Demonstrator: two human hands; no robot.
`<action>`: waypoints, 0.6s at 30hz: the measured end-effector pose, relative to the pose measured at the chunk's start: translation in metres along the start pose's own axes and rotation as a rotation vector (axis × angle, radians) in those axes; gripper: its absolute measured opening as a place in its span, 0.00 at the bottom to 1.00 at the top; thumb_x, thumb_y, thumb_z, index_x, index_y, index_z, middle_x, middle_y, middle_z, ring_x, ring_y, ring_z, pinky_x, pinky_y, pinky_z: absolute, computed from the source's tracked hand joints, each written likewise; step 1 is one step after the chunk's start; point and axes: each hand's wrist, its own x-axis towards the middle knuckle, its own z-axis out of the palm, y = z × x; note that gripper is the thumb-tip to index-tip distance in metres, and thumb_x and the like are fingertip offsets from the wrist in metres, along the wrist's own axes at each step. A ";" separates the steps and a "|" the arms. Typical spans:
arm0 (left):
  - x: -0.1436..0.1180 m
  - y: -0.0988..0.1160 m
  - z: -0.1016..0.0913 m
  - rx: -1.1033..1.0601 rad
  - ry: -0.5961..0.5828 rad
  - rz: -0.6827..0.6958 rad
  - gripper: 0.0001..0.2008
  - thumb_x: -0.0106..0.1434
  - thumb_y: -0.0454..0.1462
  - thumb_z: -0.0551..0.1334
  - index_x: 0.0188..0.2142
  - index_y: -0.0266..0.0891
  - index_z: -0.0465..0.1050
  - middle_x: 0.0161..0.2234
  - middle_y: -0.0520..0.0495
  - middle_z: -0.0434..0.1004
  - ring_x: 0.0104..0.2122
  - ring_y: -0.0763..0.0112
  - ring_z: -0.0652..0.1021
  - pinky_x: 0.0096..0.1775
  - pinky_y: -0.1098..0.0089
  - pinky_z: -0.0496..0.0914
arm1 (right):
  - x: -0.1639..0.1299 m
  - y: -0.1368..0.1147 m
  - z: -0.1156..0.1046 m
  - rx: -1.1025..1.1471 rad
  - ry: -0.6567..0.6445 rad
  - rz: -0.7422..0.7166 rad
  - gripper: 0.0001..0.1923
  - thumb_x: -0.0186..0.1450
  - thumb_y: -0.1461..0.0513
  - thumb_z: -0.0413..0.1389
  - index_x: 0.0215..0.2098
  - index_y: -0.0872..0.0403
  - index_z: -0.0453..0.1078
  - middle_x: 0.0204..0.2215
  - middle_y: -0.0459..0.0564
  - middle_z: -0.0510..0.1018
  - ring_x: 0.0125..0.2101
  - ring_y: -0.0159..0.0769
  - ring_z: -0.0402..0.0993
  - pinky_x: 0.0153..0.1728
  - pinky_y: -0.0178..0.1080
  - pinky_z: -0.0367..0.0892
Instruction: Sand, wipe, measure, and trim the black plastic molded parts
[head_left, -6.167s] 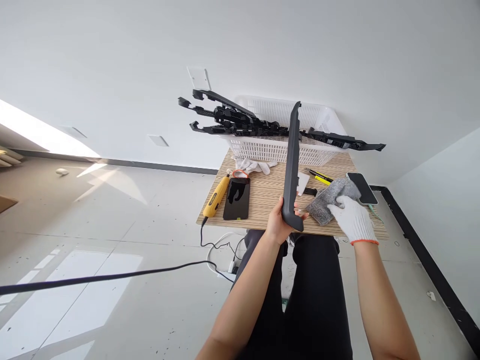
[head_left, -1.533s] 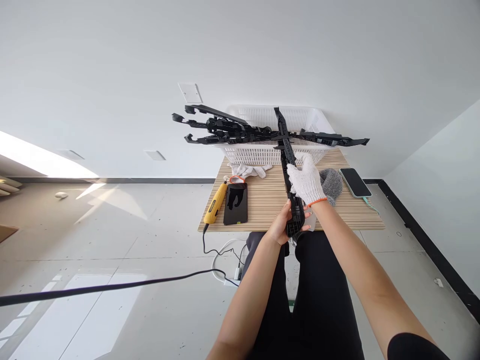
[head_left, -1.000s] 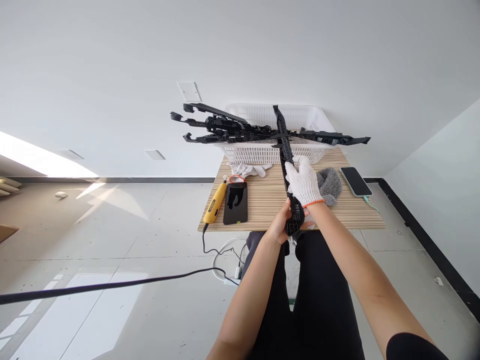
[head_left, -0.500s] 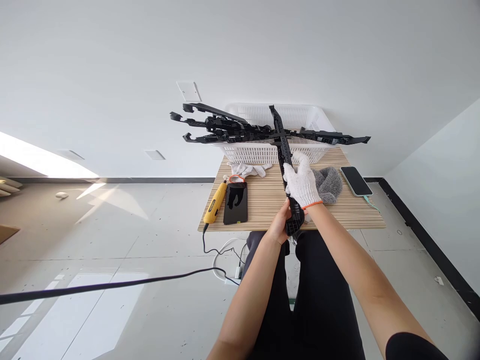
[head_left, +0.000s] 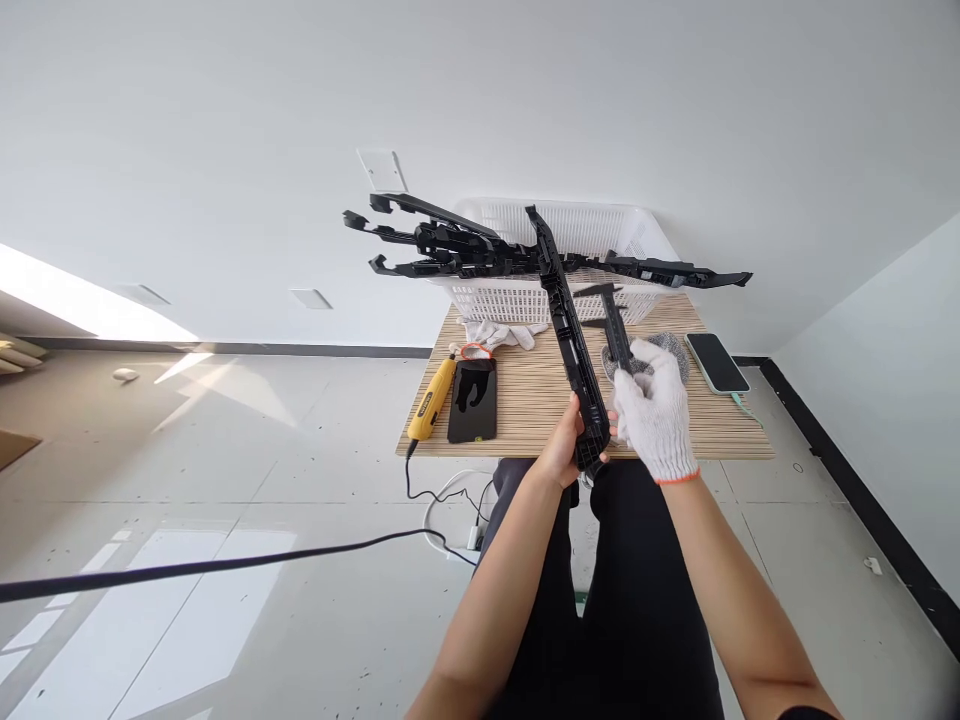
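Note:
My left hand (head_left: 562,447), bare, is closed around the near end of a long black plastic trim part (head_left: 571,340). The part slants away from me, its far tip above the white basket. In a white knitted glove with an orange cuff, my right hand (head_left: 656,410) grips a dark caliper (head_left: 615,325). The caliper's jaws point left and stand apart, close to the trim part's right side without visibly touching it. A grey cloth (head_left: 670,347) lies behind the gloved hand, partly covered by it.
A white basket (head_left: 495,303) at the table's back holds several similar black parts (head_left: 450,245) jutting past its sides. On the wooden table (head_left: 517,405) lie a yellow corded rotary tool (head_left: 433,398), a black tablet-like device (head_left: 472,405), a white glove (head_left: 499,335) and a phone (head_left: 718,362) with a cable.
My right hand has moved right and toward me, carrying the caliper off the trim part. The caliper's jaws now show clearly. My left hand keeps its hold on the part, which has tilted slightly.

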 end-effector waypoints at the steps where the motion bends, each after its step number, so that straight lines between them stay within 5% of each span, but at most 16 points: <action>1: 0.000 0.000 0.000 -0.009 -0.026 0.003 0.25 0.69 0.55 0.55 0.58 0.44 0.68 0.32 0.48 0.76 0.23 0.72 0.76 0.19 0.74 0.70 | -0.010 0.005 -0.003 -0.011 0.005 0.022 0.28 0.65 0.50 0.57 0.61 0.46 0.60 0.24 0.41 0.74 0.16 0.31 0.69 0.14 0.32 0.64; 4: 0.000 0.000 0.001 -0.032 -0.053 -0.014 0.25 0.68 0.56 0.56 0.51 0.39 0.73 0.31 0.48 0.75 0.21 0.74 0.74 0.18 0.75 0.67 | -0.033 0.015 -0.007 -0.107 0.009 0.057 0.27 0.64 0.51 0.58 0.59 0.48 0.63 0.34 0.48 0.81 0.22 0.34 0.77 0.20 0.35 0.71; 7: 0.001 0.000 0.003 -0.021 -0.050 -0.033 0.26 0.68 0.56 0.56 0.45 0.35 0.75 0.31 0.46 0.76 0.21 0.74 0.74 0.17 0.75 0.66 | -0.042 0.018 -0.008 -0.215 -0.040 0.072 0.24 0.65 0.53 0.56 0.59 0.47 0.64 0.33 0.46 0.82 0.20 0.34 0.76 0.26 0.39 0.74; 13: 0.000 0.000 0.003 -0.011 0.013 -0.034 0.26 0.71 0.54 0.52 0.51 0.37 0.75 0.31 0.45 0.80 0.20 0.73 0.75 0.21 0.75 0.69 | -0.042 0.022 -0.007 -0.453 -0.103 0.032 0.21 0.66 0.53 0.54 0.56 0.47 0.66 0.34 0.47 0.83 0.30 0.40 0.81 0.35 0.41 0.73; 18: 0.001 -0.001 0.000 -0.021 0.009 -0.048 0.29 0.72 0.54 0.50 0.53 0.35 0.75 0.31 0.43 0.81 0.23 0.70 0.78 0.21 0.75 0.70 | -0.044 0.028 -0.004 -0.405 -0.099 0.112 0.18 0.66 0.50 0.55 0.50 0.48 0.65 0.30 0.45 0.82 0.29 0.40 0.81 0.32 0.39 0.69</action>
